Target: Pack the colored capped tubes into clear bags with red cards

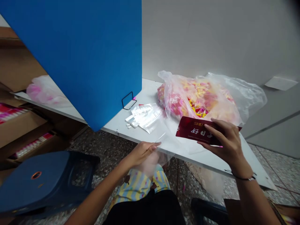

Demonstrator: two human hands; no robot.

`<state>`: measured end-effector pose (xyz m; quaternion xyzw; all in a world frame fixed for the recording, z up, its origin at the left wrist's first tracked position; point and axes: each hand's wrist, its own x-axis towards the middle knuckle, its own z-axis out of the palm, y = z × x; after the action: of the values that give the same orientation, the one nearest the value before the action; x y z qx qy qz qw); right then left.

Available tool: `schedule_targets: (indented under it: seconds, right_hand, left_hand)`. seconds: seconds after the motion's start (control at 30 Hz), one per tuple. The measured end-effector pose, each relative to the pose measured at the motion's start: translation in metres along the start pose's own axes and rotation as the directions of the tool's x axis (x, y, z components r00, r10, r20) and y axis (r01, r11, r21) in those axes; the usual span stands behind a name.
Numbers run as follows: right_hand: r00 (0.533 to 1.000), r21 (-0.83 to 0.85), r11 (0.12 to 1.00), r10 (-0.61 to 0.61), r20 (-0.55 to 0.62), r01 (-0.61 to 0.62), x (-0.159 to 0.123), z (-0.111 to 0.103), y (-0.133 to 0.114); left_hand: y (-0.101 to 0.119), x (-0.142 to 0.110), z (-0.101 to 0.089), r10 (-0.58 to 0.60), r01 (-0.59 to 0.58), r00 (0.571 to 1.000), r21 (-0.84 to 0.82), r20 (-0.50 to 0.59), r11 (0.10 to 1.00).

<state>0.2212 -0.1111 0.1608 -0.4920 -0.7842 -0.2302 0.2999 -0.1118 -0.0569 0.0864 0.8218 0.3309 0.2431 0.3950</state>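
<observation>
The right hand (225, 137) grips a dark red card (195, 130) between thumb and fingers, holding it just above the white table (187, 154), near its front edge. The left hand (142, 153) is nearly closed, pinching the edge of a clear plastic sleeve (162, 147) that hangs between the hands, hard to make out against the white surface. Beside it lie more clear sleeves (145, 117) and a few small white sticks (128, 126). Behind the card sits a bulging plastic bag (199, 100) of pink and yellow pieces. A blue board (70, 62) fills the upper left of the frame, hiding the table beyond it. The card's gold lettering is upside down — partly covered by the fingers, and unreadable.
</observation>
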Motion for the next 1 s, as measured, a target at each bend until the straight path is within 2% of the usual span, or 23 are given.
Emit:
schedule_targets:
  seconds: [0.13, 0.23, 0.33, 0.5, 0.63, 0.7, 0.77, 0.8, 0.83, 0.87, 0.9, 0.97, 1.0]
  right_hand:
    - [0.991, 0.028, 0.994, -0.11, 0.07, 0.109, 0.011, -0.011, -0.012]
    - [0.961, 0.068, 0.974, -0.224, 0.16, 0.216, 0.019, -0.015, -0.024]
    - [0.928, 0.096, 0.958, -0.284, 0.241, 0.269, 0.025, -0.019, -0.032]
    - [0.911, 0.143, 0.951, -0.305, 0.278, 0.275, 0.03, -0.027, -0.036]
    - [0.921, 0.169, 0.962, -0.258, 0.292, 0.216, 0.031, -0.033, -0.035]
    - [0.935, 0.202, 0.969, -0.196, 0.295, 0.139, 0.031, -0.036, -0.031]
    - [0.947, 0.305, 0.952, -0.095, 0.308, -0.004, 0.028, -0.037, -0.026]
    - [0.946, 0.394, 0.913, -0.03, 0.324, -0.106, 0.027, -0.037, -0.023]
    - [0.932, 0.495, 0.838, 0.041, 0.361, -0.229, 0.026, -0.037, -0.021]
    - [0.897, 0.584, 0.726, 0.102, 0.429, -0.362, 0.025, -0.037, -0.02]
    - [0.843, 0.639, 0.591, 0.139, 0.52, -0.492, 0.024, -0.036, -0.019]
    - [0.684, 0.613, 0.35, 0.122, 0.72, -0.708, 0.025, -0.036, -0.02]
    - [0.595, 0.554, 0.285, 0.081, 0.799, -0.782, 0.027, -0.035, -0.021]
  left_hand:
    - [0.003, -0.007, -0.013, 0.03, -0.033, 0.999, 0.148, 0.025, 0.988]
    - [0.004, -0.011, -0.019, 0.056, -0.061, 0.998, 0.283, 0.024, 0.957]
    - [0.003, -0.013, -0.021, 0.089, -0.086, 0.996, 0.373, 0.008, 0.924]
    - [0.002, -0.016, -0.022, 0.108, -0.096, 0.994, 0.454, -0.002, 0.886]
    - [0.002, -0.017, -0.021, 0.107, -0.09, 0.994, 0.47, -0.01, 0.878]
    - [0.001, -0.017, -0.02, 0.101, -0.086, 0.995, 0.471, -0.006, 0.878]
    - [0.0, -0.017, -0.019, 0.099, -0.085, 0.995, 0.471, -0.003, 0.878]
    - [0.0, -0.017, -0.019, 0.099, -0.085, 0.995, 0.471, -0.005, 0.878]
    - [0.0, -0.018, -0.018, 0.101, -0.085, 0.995, 0.473, -0.008, 0.877]
    - [-0.001, -0.018, -0.017, 0.106, -0.088, 0.994, 0.475, -0.011, 0.876]
    - [-0.001, -0.018, -0.017, 0.113, -0.094, 0.994, 0.479, -0.012, 0.873]
    - [-0.001, -0.02, -0.016, 0.136, -0.113, 0.991, 0.498, -0.009, 0.86]
    - [-0.001, -0.02, -0.016, 0.152, -0.127, 0.988, 0.514, -0.007, 0.848]
